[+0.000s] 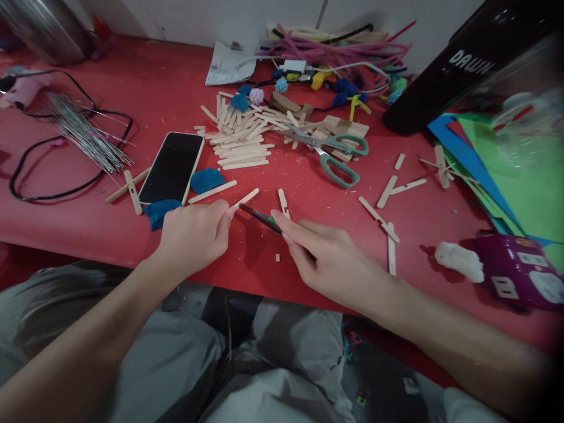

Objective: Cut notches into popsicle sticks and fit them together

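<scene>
My left hand (194,235) rests on the red table (154,82) near its front edge, fingers pinched on one end of a wooden craft stick (245,197). My right hand (328,258) is closed round a small knife with a dark blade (259,217), index finger lying along its back. The blade tip meets the stick just beside my left fingertips. A short stick piece (282,202) lies just behind the blade. A tiny offcut (277,257) sits between my hands.
A phone (171,167) lies face up at left beside blue clay lumps (207,179). Behind are a pile of sticks (240,138), green-handled scissors (339,155), pipe cleaners and cables. Right: loose sticks, coloured paper sheets (520,188), a black bottle (458,70), a purple power strip (520,273).
</scene>
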A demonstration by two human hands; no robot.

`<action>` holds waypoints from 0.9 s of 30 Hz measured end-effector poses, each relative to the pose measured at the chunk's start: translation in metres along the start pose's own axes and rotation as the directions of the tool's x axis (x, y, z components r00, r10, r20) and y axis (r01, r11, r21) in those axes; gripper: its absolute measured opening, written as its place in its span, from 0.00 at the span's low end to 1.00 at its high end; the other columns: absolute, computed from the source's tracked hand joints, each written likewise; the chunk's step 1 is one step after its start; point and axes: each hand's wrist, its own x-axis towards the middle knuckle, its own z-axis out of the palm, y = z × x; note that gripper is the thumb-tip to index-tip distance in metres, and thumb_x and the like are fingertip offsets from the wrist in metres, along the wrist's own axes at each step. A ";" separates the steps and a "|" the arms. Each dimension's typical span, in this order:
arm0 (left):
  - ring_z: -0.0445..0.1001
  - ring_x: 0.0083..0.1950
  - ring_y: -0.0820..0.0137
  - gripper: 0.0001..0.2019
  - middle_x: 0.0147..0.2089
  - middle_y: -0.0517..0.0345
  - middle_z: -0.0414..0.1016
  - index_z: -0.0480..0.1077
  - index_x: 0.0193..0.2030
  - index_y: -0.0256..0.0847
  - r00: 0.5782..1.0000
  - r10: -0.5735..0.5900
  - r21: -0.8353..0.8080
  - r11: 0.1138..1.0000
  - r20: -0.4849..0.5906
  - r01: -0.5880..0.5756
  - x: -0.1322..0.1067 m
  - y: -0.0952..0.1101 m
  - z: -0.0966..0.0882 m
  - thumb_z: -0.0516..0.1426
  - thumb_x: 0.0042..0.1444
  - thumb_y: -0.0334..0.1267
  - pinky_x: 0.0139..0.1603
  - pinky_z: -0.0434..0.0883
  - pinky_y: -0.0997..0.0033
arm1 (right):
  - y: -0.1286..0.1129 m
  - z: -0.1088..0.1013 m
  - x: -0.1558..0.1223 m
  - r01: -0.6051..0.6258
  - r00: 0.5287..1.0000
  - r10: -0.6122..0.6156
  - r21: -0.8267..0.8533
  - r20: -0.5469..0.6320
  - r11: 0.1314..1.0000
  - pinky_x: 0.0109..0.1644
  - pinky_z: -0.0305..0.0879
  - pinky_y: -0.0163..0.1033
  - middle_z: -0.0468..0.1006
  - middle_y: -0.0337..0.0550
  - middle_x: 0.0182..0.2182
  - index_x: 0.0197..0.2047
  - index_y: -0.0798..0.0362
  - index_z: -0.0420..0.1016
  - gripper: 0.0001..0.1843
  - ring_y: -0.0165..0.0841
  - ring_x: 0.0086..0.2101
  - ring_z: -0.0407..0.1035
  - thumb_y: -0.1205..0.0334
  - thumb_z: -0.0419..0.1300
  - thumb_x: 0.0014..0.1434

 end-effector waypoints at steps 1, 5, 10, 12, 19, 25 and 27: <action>0.75 0.32 0.60 0.18 0.29 0.49 0.76 0.70 0.33 0.40 1.000 -0.002 -0.002 1.000 0.002 0.002 0.000 0.000 0.000 0.44 0.65 0.43 0.26 0.46 0.67 | 0.000 0.000 0.000 -0.001 1.000 0.001 0.001 0.007 1.000 0.37 0.72 0.38 0.80 0.50 0.35 0.65 0.59 0.67 0.26 0.34 0.31 0.76 0.71 0.48 0.64; 0.72 0.30 0.63 0.17 0.28 0.51 0.74 0.68 0.30 0.40 1.000 -0.025 -0.047 0.999 -0.010 0.024 0.001 0.000 -0.002 0.45 0.65 0.43 0.27 0.47 0.68 | 0.007 0.000 -0.001 0.014 0.999 -0.011 0.062 -0.047 0.998 0.41 0.73 0.38 0.82 0.50 0.40 0.64 0.59 0.68 0.25 0.35 0.36 0.77 0.70 0.49 0.65; 0.59 0.24 0.71 0.17 0.21 0.61 0.60 0.56 0.24 0.42 0.998 -0.037 -0.379 0.925 -0.041 0.019 0.000 -0.008 -0.004 0.45 0.64 0.44 0.27 0.50 0.69 | 0.021 -0.006 0.003 -0.045 0.988 0.047 0.014 -0.145 0.999 0.39 0.71 0.39 0.82 0.47 0.37 0.61 0.54 0.72 0.21 0.35 0.34 0.77 0.66 0.52 0.66; 0.56 0.24 0.73 0.18 0.21 0.63 0.55 0.54 0.24 0.43 0.998 -0.007 -0.523 0.852 -0.067 -0.029 -0.001 -0.012 -0.004 0.45 0.65 0.44 0.28 0.52 0.69 | 0.023 -0.008 0.005 -0.077 0.984 0.066 -0.067 -0.164 0.995 0.37 0.70 0.40 0.80 0.47 0.35 0.61 0.53 0.73 0.22 0.36 0.33 0.75 0.65 0.53 0.66; 0.56 0.24 0.74 0.18 0.20 0.64 0.56 0.57 0.23 0.42 0.996 0.039 -0.733 0.676 -0.075 -0.082 -0.008 -0.012 -0.007 0.46 0.65 0.44 0.26 0.55 0.70 | 0.016 -0.013 0.010 0.008 0.961 -0.044 -0.132 -0.273 0.991 0.50 0.71 0.53 0.76 0.57 0.47 0.55 0.55 0.77 0.18 0.45 0.47 0.71 0.63 0.56 0.65; 0.55 0.23 0.75 0.19 0.20 0.63 0.56 0.58 0.22 0.41 0.989 0.144 -0.836 0.536 -0.044 -0.115 -0.015 0.002 -0.016 0.48 0.65 0.44 0.23 0.55 0.72 | -0.001 -0.018 0.009 -0.042 0.976 0.142 0.498 -0.165 0.866 0.46 0.75 0.40 0.81 0.45 0.42 0.50 0.51 0.78 0.12 0.33 0.41 0.77 0.63 0.56 0.67; 0.54 0.22 0.76 0.19 0.20 0.64 0.55 0.58 0.22 0.41 0.983 0.182 -0.871 0.478 -0.028 -0.113 -0.016 0.008 -0.019 0.48 0.64 0.44 0.22 0.54 0.72 | -0.004 -0.018 0.009 -0.074 0.979 0.176 0.613 -0.107 0.787 0.45 0.75 0.37 0.82 0.44 0.40 0.47 0.52 0.78 0.10 0.32 0.39 0.78 0.63 0.57 0.66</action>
